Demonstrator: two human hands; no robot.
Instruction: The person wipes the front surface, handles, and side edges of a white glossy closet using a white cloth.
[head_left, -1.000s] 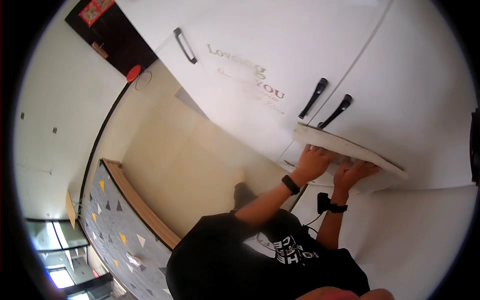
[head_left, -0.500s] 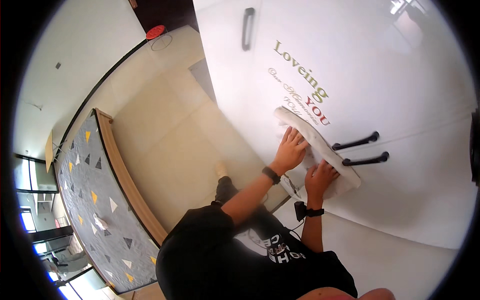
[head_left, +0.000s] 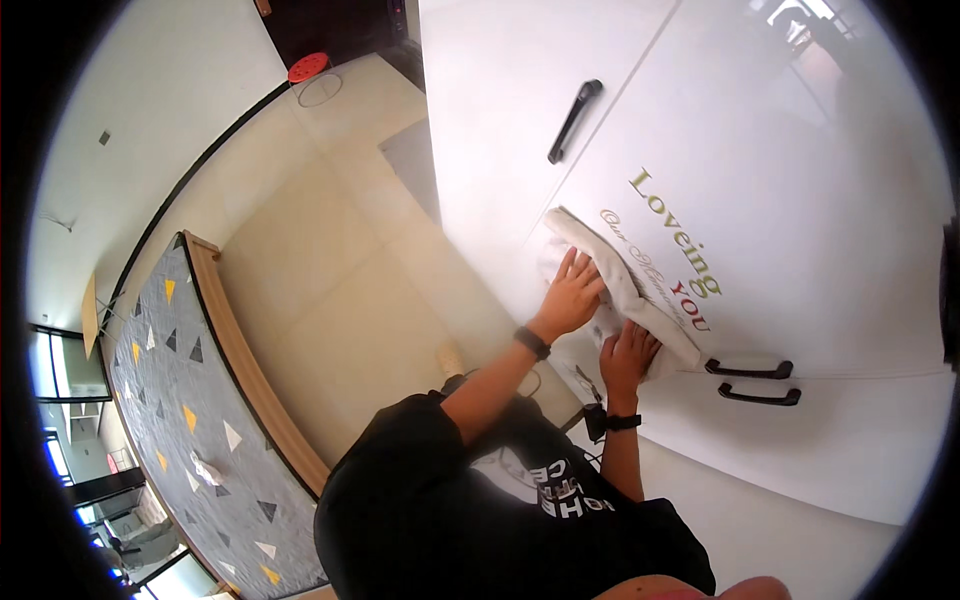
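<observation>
Cloth (head_left: 628, 290), pale, thick along one edge, lies under your fingers, on white cupboard (head_left: 820, 270). Left hand (head_left: 575, 300): you lay fingers out flat on cloth, little gaps between. Right hand (head_left: 627, 357): your fingers lie on cloth too, lower down, bit apart. Two black handles (head_left: 748, 370) near, right of those fingers. Green letters (head_left: 683, 242) closer, past cloth edge. Grey bed (head_left: 225, 410) well left of fingers.

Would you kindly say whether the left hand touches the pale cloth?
Touching: the head view shows the left hand laid directly on the pale cloth.
</observation>
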